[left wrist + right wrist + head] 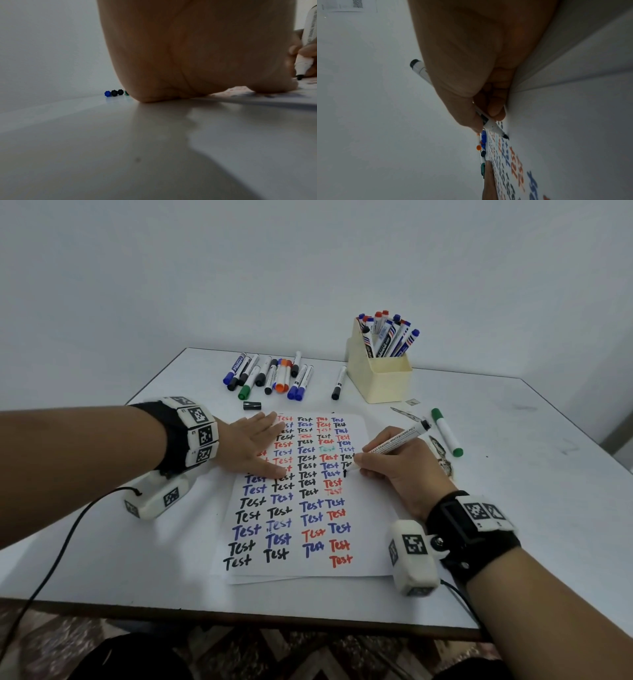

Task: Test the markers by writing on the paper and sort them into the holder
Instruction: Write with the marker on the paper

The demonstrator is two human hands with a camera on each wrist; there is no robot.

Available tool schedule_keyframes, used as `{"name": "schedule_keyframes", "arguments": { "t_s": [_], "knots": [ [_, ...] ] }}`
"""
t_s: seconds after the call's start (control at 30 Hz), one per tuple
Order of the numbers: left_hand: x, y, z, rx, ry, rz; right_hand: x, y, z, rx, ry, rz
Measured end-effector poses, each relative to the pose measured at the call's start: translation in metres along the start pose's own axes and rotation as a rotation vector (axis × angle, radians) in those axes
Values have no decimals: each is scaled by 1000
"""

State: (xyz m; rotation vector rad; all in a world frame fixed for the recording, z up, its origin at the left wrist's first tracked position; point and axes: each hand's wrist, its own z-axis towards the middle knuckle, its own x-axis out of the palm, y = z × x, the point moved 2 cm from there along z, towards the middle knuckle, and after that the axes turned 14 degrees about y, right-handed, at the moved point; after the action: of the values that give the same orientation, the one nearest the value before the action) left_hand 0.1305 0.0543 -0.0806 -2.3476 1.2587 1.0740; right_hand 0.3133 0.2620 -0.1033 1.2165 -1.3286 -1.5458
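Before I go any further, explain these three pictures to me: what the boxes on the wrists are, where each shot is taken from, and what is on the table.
No machine here: a person works with bare hands. The white boxes strapped to each wrist are cameras. The wide picture comes from a camera on the head; the other two look along each hand from low down.

The left hand lies flat, pressing the paper, a sheet filled with the word "Test" in black, blue and red. The right hand has a grip on an uncapped black marker, its tip on the paper.

On the white table there is also a heap of capped markers, a loose black cap, a single black-capped marker, a green marker, and a cream holder with markers standing in it.
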Motion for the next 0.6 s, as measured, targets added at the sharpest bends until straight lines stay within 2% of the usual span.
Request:
{"name": "schedule_keyframes", "arguments": {
  "t_s": [0.23, 0.6],
  "knots": [
    [0, 2, 3, 42, 18, 18, -2, -5, 3, 2, -28, -32],
    [-1, 0, 2, 12, 20, 11, -2, -3, 2, -6, -8, -52]
  ]
}}
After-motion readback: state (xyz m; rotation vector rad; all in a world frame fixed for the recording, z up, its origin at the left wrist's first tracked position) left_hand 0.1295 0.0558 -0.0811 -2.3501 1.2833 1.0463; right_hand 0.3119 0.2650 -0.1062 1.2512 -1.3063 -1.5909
